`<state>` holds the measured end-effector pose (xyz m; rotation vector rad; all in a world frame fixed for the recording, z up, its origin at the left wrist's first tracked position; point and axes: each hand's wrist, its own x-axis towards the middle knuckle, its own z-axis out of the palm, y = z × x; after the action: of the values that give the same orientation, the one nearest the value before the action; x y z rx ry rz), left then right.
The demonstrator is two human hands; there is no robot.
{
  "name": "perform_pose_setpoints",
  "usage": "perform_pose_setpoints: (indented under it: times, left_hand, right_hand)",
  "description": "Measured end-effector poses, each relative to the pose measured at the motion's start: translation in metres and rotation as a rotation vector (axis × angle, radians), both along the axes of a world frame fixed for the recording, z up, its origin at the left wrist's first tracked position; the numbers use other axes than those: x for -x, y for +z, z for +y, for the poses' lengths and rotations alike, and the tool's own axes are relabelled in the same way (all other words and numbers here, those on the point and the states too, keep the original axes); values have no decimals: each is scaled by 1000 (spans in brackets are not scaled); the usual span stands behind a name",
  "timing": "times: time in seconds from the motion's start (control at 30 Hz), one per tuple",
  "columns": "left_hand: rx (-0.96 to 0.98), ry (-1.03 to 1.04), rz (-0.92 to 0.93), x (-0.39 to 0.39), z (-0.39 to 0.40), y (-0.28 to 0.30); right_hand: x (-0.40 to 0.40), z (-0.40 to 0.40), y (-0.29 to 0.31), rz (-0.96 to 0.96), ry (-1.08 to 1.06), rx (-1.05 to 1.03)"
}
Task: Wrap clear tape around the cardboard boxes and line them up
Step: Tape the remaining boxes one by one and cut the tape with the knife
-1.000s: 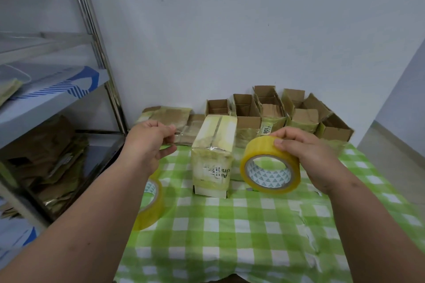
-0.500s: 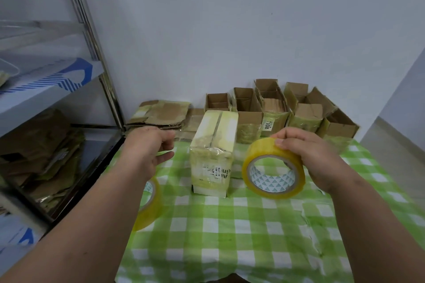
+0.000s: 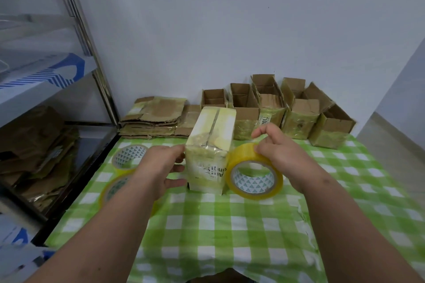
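A: We are steadying the tape-wrapped cardboard box (image 3: 210,144) with our left hand (image 3: 161,168). The fingers are lying fairly straight against its left side and are not curling around it. The box is standing upright on the green checked tablecloth (image 3: 230,232), in front of the row of open cardboard boxes (image 3: 287,112).

B: And our right hand (image 3: 282,151) is gripping the roll of clear tape (image 3: 254,179) by its upper rim, just right of the box. The roll looks to be touching the box's right edge. We cannot tell whether a free strip is already sticking to the box.

A: What could be going wrong here?

B: The box is tall and narrow, and our left hand is only pressing on it. If we are pulling the tape hard to the right, the box may be tipping or sliding toward the roll.

A: Also the tape may be folding onto itself, because it is clear and its end is hard to see.

B: Two spare tape rolls (image 3: 124,167) are lying left of the box, near our left forearm, so we may be knocking them.
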<state>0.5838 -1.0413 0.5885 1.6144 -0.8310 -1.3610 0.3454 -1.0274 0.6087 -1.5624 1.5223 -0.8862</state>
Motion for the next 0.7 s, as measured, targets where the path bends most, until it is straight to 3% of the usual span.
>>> perform_pose_setpoints:
  times: [0.13, 0.27, 0.47, 0.7]
  left_hand:
    - [62, -31, -160, -1, -1, 0]
    - [311, 6, -247, 4, -6, -3]
    - [350, -63, -311, 7, 1, 4]
    - [424, -177, -268, -2, 7, 7]
  right_hand:
    - [-9, 9, 13, 140, 21, 75]
    - [-20, 14, 27, 293, 111, 77]
    - [-26, 6, 20, 362, 115, 61]
    - [-36, 5, 18, 598, 92, 123]
